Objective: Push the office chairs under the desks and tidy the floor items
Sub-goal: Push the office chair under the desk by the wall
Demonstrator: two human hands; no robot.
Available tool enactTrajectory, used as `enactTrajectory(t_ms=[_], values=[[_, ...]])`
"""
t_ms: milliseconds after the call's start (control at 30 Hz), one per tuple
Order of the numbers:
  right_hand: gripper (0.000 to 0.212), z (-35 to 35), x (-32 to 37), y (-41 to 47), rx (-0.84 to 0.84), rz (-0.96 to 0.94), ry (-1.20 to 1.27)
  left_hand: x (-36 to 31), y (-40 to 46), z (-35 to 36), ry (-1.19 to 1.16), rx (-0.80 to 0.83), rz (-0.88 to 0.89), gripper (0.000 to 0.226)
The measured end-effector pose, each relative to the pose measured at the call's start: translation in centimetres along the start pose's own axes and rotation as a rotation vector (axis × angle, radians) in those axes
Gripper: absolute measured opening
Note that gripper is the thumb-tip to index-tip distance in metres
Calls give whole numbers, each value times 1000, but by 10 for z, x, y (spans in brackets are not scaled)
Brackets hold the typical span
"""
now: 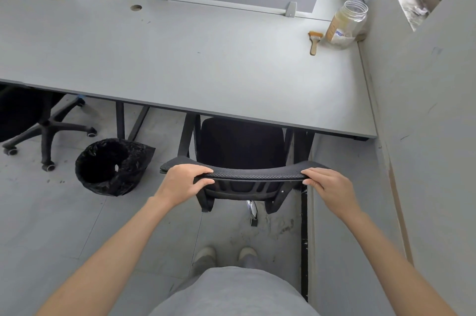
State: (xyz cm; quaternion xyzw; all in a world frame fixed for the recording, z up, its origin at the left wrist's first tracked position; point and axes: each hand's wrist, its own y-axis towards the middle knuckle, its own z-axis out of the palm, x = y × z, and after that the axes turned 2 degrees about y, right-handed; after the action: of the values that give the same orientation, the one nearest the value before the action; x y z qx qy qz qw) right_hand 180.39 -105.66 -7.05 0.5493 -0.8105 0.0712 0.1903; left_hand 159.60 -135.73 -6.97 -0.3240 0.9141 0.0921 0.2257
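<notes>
With my left hand (184, 181) and right hand (328, 186) both curled over the chair (242, 145) backrest at frame centre, seat partly under the desk (180, 58), I'd judge one straight forward push comes next.
</notes>
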Motion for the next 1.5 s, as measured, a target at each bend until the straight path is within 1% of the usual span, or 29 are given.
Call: enactTrajectory(t_ms=[67, 167, 267, 367, 433, 567, 767, 867, 1000, 1167, 1267, 1367, 1500], values=[[27, 9, 11, -6, -23, 16, 2, 10, 2, -8, 12, 21, 19, 47], [22, 21, 25, -13, -59, 58, -6, 26, 6, -18, -16, 56, 48, 33], [27, 30, 40, -18, -76, 89, -20, 47, 10, -28, -21, 82, 46, 31], [30, 38, 53, -23, -66, 116, -20, 66, 12, -34, 16, 46, 84, 30], [28, 41, 63, -23, -89, 168, 6, 74, 14, -34, 34, 27, 132, 27], [24, 47, 84, -22, -148, 245, 26, 84, 16, -39, 37, 24, 155, 23], [25, 45, 89, -20, -150, 233, 22, 89, 9, -42, 71, 14, 177, 23], [24, 46, 93, -16, -125, 204, 30, 93, 2, -45, 73, 5, 147, 28], [23, 52, 95, -9, -111, 203, 44, 97, -4, -44, 49, -4, 102, 23], [23, 60, 106, 1, -117, 191, 87, 110, -5, -49, 55, -45, 49, 25], [24, 64, 111, 6, -112, 174, 110, 115, -4, -54, 44, -43, 14, 26], [24, 64, 107, 8, -90, 193, 143, 114, -5, -54, 38, -51, 12, 26], [24, 57, 99, 11, -84, 168, 145, 106, -9, -48, 16, -74, 19, 26]])
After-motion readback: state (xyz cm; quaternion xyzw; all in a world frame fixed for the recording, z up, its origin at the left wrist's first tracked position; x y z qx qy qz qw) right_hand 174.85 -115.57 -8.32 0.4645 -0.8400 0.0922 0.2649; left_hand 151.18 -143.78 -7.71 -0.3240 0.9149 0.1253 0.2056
